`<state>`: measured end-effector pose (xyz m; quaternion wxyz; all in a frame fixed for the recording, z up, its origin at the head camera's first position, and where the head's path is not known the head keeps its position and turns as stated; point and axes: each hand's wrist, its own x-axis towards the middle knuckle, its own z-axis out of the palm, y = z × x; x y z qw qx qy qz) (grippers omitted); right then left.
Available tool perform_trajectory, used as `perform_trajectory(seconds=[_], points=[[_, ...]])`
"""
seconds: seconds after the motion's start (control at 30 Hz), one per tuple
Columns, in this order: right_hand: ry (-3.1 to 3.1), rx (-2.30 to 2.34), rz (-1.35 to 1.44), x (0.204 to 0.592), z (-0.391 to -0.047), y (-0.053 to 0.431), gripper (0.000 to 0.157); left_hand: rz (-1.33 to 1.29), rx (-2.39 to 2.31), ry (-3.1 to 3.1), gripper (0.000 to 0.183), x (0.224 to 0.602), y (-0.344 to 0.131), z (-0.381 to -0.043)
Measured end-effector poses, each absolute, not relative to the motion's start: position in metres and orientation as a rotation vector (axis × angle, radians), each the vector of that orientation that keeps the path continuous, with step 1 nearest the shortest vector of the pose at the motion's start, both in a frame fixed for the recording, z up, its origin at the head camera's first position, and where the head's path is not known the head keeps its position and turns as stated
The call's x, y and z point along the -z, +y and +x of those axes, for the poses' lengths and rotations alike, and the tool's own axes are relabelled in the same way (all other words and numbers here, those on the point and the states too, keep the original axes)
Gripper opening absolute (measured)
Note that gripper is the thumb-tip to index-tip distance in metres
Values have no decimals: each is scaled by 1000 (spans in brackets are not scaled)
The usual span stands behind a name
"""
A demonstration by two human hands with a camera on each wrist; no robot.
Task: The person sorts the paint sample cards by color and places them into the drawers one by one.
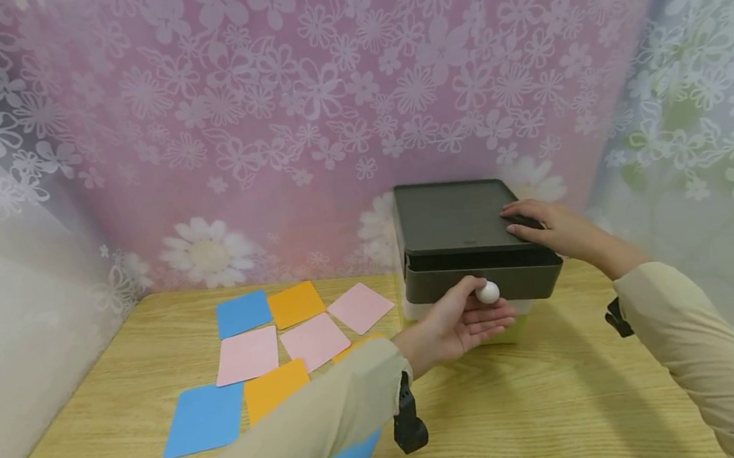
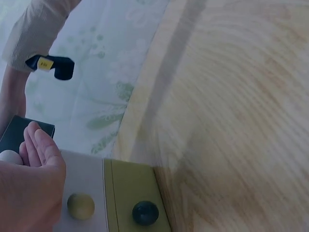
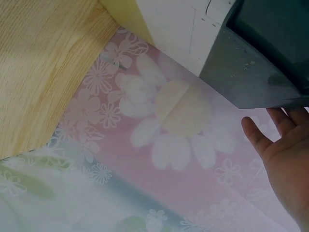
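A stacked three-drawer box has a dark grey top drawer [image 1: 426, 287], slightly pulled out below a dark lid [image 1: 452, 213]. Palm up, my left hand [image 1: 459, 323] holds the drawer's round white knob [image 1: 488, 292], thumb against its upper side and fingers below it. My right hand [image 1: 552, 226] rests on the lid's right edge with fingers extended. Below sit a white drawer with a yellowish knob [image 2: 80, 206] and a yellow-green drawer with a dark knob [image 2: 145, 213], both seen in the left wrist view. The top drawer's inside is mostly hidden.
Blue [image 1: 244, 313], orange [image 1: 297, 304] and pink [image 1: 360, 308] square cards lie on the wooden table [image 1: 556, 402] left of the box, some partly hidden by my left sleeve. A flowered pink curtain [image 1: 277, 120] hangs right behind the box.
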<state>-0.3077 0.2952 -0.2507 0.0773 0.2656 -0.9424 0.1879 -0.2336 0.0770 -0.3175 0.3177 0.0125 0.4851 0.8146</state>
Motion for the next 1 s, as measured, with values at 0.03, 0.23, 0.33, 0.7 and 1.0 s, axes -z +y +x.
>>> perform_trajectory(seconds=[0.03, 0.23, 0.33, 0.7, 1.0], points=[[-2820, -559, 795, 251, -308, 295, 46, 32, -2140, 1278, 38, 318, 76, -231], [-2800, -553, 809, 253, -308, 295, 44, 56, -2096, 1282, 43, 319, 74, -211], [-2802, -560, 807, 253, -309, 295, 44, 69, -2071, 1281, 44, 319, 74, -203], [-2797, -561, 809, 253, -310, 295, 44, 131, -2028, 1308, 50, 321, 68, -195], [-2782, -564, 813, 253, -309, 296, 43, 186, -1910, 1442, 45, 330, 33, -190]])
